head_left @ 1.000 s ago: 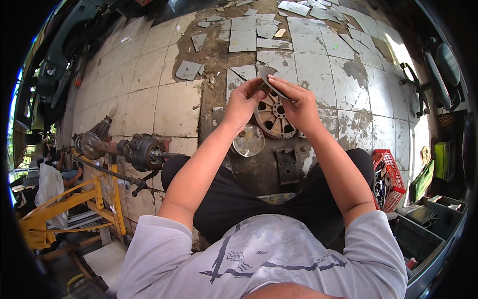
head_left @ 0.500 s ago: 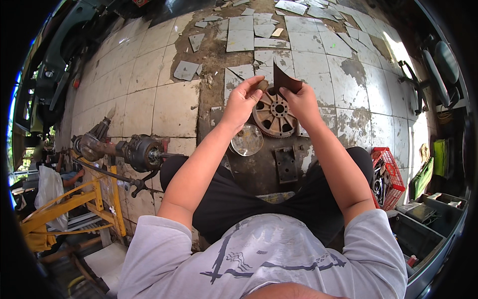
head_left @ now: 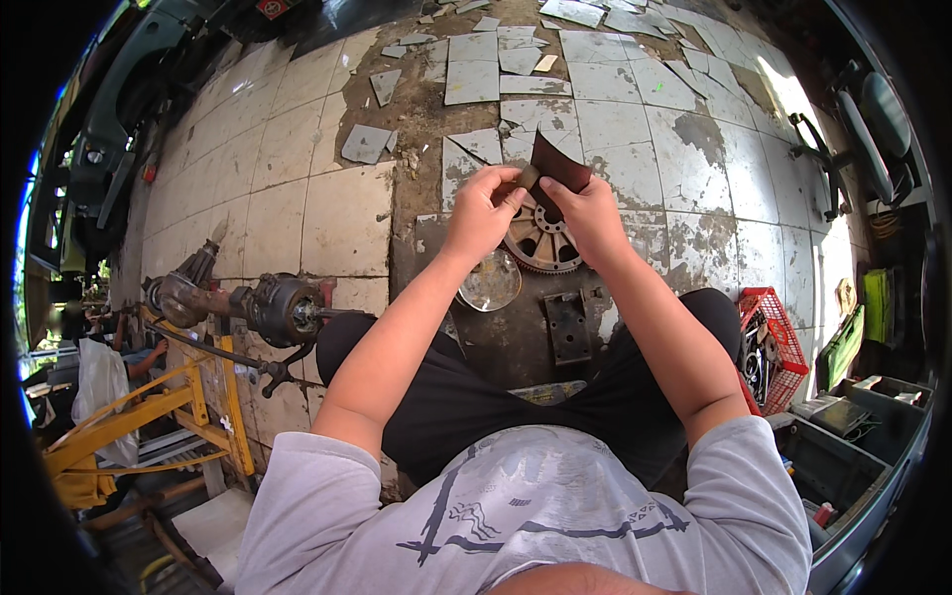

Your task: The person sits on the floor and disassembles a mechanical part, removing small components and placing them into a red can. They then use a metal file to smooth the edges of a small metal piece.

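Note:
My left hand (head_left: 480, 213) pinches a small brownish block-like piece (head_left: 529, 178) between thumb and fingers; its exact kind is hard to make out. In my right hand (head_left: 589, 218) is a dark brown, stiff sheet that looks like sandpaper (head_left: 561, 164), one pointed corner sticking up. The sheet's left edge meets the small piece, or nearly so. Below both hands a toothed flywheel (head_left: 545, 250) lies on the floor, partly hidden by my right hand. Beside it, to the near left, sits a round shallow clear or silvery dish (head_left: 490, 282). Nearer me lies a dark metal plate with holes (head_left: 568, 327).
An axle assembly (head_left: 228, 300) and a yellow metal frame (head_left: 149, 412) stand at left. To the right are a red plastic crate (head_left: 779, 347) with parts and a grey toolbox (head_left: 843, 456). Broken tiles (head_left: 367, 144) litter the far floor.
My hands have come together: the right hand moved slightly left and down, bringing the sandpaper up against or very close to the small piece in my left hand.

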The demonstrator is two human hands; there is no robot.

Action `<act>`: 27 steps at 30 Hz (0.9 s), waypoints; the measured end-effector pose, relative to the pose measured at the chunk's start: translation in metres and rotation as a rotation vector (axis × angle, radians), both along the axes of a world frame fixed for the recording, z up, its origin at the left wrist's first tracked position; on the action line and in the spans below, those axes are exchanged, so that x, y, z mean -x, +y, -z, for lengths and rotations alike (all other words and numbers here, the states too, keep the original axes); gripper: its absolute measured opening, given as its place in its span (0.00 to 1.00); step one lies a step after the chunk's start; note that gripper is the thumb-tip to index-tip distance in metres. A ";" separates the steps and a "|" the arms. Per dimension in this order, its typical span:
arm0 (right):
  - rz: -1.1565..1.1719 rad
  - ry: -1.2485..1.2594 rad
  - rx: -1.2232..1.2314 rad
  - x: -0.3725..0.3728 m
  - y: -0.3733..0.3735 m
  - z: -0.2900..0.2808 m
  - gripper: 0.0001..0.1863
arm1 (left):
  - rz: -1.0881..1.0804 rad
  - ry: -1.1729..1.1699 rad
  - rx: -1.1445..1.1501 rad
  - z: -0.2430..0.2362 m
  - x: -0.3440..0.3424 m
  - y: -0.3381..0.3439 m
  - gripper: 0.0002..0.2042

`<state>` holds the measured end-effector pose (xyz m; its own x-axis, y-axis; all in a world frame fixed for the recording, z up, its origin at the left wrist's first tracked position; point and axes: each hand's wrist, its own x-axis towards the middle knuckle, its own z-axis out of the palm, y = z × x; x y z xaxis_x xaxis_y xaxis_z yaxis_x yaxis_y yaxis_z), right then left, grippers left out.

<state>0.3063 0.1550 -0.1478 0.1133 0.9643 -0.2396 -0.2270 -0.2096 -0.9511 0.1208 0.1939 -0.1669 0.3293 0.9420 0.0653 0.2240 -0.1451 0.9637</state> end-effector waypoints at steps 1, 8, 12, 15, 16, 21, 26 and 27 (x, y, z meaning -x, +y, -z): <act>0.000 -0.053 -0.020 0.000 0.000 0.001 0.14 | 0.000 0.053 -0.051 0.000 0.000 -0.001 0.10; -0.063 -0.288 -0.078 -0.005 -0.001 0.001 0.14 | 0.060 -0.010 -0.026 -0.005 -0.001 -0.005 0.14; -0.076 -0.337 -0.070 -0.006 -0.002 -0.010 0.13 | 0.022 0.086 -0.075 -0.004 0.003 0.001 0.16; -0.082 -0.276 -0.231 -0.011 0.001 -0.012 0.13 | 0.035 -0.003 -0.022 -0.005 0.004 0.003 0.15; -0.092 -0.381 -0.334 -0.013 0.000 -0.014 0.14 | 0.040 -0.054 0.007 -0.006 0.003 0.003 0.15; -0.082 -0.636 -0.669 -0.015 0.002 -0.019 0.22 | 0.017 -0.052 0.103 -0.008 0.003 0.000 0.12; -0.143 -0.666 -0.476 -0.014 0.010 -0.013 0.26 | 0.086 0.007 0.011 0.008 0.003 0.001 0.11; -0.127 -0.577 -0.255 -0.015 0.012 -0.008 0.26 | 0.097 0.024 0.019 0.004 0.001 0.000 0.11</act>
